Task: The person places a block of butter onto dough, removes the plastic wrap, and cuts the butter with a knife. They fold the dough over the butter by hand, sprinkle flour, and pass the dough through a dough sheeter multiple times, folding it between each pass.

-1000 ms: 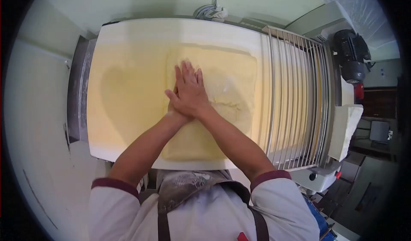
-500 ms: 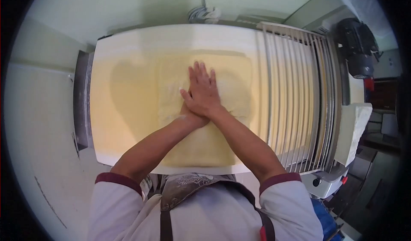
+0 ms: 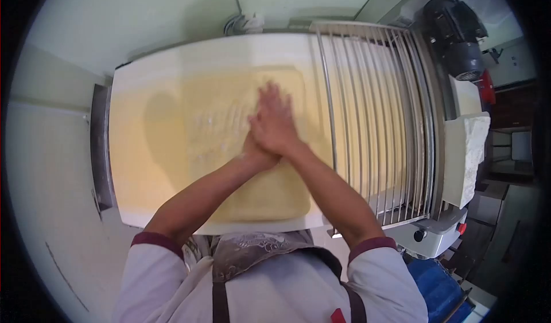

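Observation:
A broad pale-yellow slab that looks like dough (image 3: pixel 261 205) lies flat on the white work surface (image 3: pixel 129 191). My right hand (image 3: pixel 275 122) rests crossed on top of my left hand (image 3: pixel 258 151), both over the right half of the slab. The right fingers stretch forward, flat and somewhat blurred. Only the wrist and heel of the left hand show; its fingers are hidden beneath the right. Rows of shallow dents and whitish marks run across the slab to the left of my hands.
To the right, a metal bar guard (image 3: pixel 359 128) stands over the work surface beside the machine's rollers. Beyond it are a dark motor (image 3: pixel 459 39), a white block-like piece (image 3: pixel 468 159) and a control box (image 3: pixel 433 237) with a red button. A wall runs behind.
The view has shifted, so the surface and guard appear further left. My stacked hands now sit further right over the slab, and dents show on its left part.

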{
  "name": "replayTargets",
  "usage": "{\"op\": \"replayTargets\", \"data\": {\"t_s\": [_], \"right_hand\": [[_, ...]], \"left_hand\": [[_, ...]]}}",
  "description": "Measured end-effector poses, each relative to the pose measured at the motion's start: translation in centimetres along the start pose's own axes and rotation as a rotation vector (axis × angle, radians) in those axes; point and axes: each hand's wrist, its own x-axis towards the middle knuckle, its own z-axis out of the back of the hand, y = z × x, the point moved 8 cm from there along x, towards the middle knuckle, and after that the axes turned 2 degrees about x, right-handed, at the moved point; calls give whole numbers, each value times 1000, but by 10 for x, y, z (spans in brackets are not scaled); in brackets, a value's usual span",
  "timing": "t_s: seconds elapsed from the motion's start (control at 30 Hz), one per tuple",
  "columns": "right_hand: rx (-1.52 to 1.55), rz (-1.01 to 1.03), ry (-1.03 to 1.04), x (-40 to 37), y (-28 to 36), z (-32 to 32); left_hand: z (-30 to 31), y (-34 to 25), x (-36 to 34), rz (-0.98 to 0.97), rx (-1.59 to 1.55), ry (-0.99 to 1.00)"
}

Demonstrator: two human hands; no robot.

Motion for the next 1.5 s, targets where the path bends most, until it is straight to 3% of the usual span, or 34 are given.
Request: {"op": "replayTargets", "data": {"t_s": [0.03, 0.1, 0.2, 0.37, 0.6, 0.67, 0.83, 1.07, 1.23, 1.3, 1.37, 1.43, 1.5], "right_hand": [[-4, -32, -2, -10, -11, 3], [-44, -5, -17, -15, -24, 0], [-40, 40, -47, -8, -18, 7], [-4, 122, -29, -72, -2, 2], [-124, 72, 102, -92, 8, -2], [-99, 90, 78, -80, 24, -6], [-49, 166, 130, -46, 83, -48], [-54, 116, 139, -37, 92, -52], [-109, 166, 147, -13, 129, -76], [-119, 168, 132, -20, 125, -73], [123, 161, 56, -32, 112, -74], [361, 148, -49, -54, 99, -43], [610, 117, -113, -111, 102, 8]], "left_hand": [[-9, -6, -3, 21, -128, -28], [-27, -15, 3, 3, 240, 146], [-18, -22, 1, 9, 356, 161], [-23, -42, -45, 53, 66, 118], [-25, -60, -66, 86, 171, 147], [-21, -42, -71, 153, 49, 18], [10, 16, -92, 173, 248, 112], [25, 23, -100, 212, 272, 20], [49, 55, -107, 261, 311, 226], [31, 50, -113, 281, 133, 400], [47, 42, -116, 126, 190, 74], [54, 77, -116, 154, 130, -109], [57, 126, -126, 366, 71, -105]]}}
